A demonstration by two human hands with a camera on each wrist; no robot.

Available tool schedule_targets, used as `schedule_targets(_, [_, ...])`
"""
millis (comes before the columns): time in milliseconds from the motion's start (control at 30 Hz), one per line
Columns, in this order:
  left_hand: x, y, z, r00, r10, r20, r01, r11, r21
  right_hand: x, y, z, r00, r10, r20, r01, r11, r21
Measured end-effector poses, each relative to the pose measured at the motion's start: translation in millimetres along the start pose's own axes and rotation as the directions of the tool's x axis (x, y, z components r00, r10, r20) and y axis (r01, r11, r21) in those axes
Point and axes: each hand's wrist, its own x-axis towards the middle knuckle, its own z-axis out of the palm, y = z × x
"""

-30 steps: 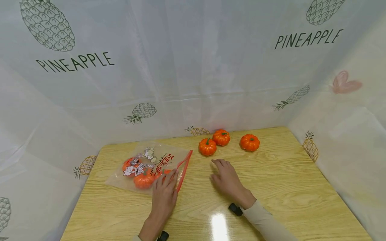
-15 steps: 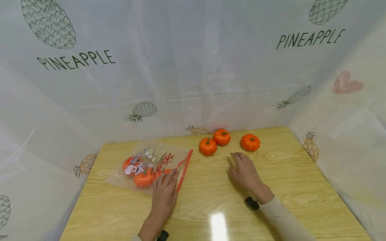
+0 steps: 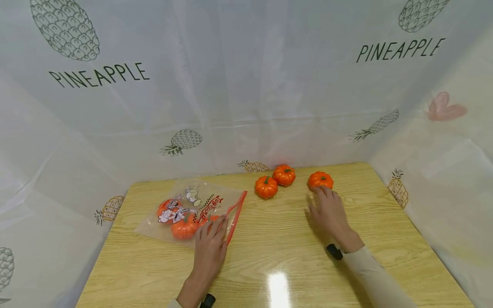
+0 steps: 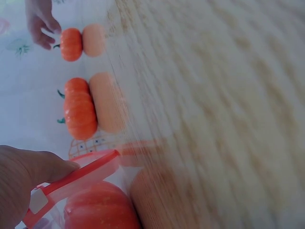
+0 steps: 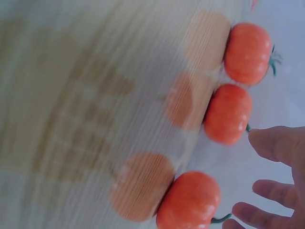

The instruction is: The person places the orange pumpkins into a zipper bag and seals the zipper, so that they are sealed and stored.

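A clear zip bag with a red closure lies on the left of the table, with several small orange pumpkins inside. My left hand grips its mouth, and the thumb presses on the red strip in the left wrist view. My right hand hovers with spread fingers over the near side of the rightmost loose pumpkin. In the right wrist view its fingers are spread near the stem of the closest pumpkin; contact cannot be made out.
Two more loose pumpkins stand side by side at the back middle of the wooden table. A pale curtain printed with pineapples hangs behind the table and along both sides.
My right hand has moved right and forward, from the middle of the table to the rightmost pumpkin. The left hand and the bag have stayed where they were.
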Motion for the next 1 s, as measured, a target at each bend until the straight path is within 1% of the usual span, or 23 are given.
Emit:
schedule_targets(133, [0.0,0.4,-0.3,1.0,-0.003,0.0,0.003,1.0,-0.002,4.3,10,-1,1.0,0.016,-0.026,-0.016,1.0,-0.016])
schedule_targets(333, [0.0,0.3,-0.5,1.0,-0.004,0.0,0.004,1.0,0.0,12.6,24,0,0.995,0.021,-0.095,-0.024,0.999,-0.023])
schedule_targets(467, [-0.7,-0.5,0.0,1.0,-0.01,0.013,0.01,1.0,0.001,19.1,33,2,0.989,0.014,-0.147,-0.02,0.999,-0.038])
schedule_targets(533, [-1.1,-1.2,0.6,1.0,-0.014,0.022,0.013,1.0,0.005,22.4,37,3,0.988,0.014,-0.154,-0.022,0.999,-0.044])
schedule_targets(600, [-1.2,-1.8,1.0,1.0,-0.016,0.026,0.016,1.0,0.009,25.8,40,3,0.99,0.027,-0.14,-0.035,0.998,-0.052])
schedule_targets(733, [-1.0,-2.1,1.2,1.0,-0.015,0.025,0.014,1.0,0.014,32.3,43,2,0.994,0.095,-0.061,-0.098,0.994,-0.048])
schedule_targets(833, [-0.5,-1.6,0.9,1.0,-0.01,0.021,0.009,1.0,0.019,36.6,43,2,0.988,0.152,0.003,-0.152,0.988,-0.036])
schedule_targets(1000, [0.4,-0.7,-0.4,1.0,-0.009,0.023,0.009,1.0,0.022,42.9,44,6,0.977,0.205,0.053,-0.204,0.979,-0.014])
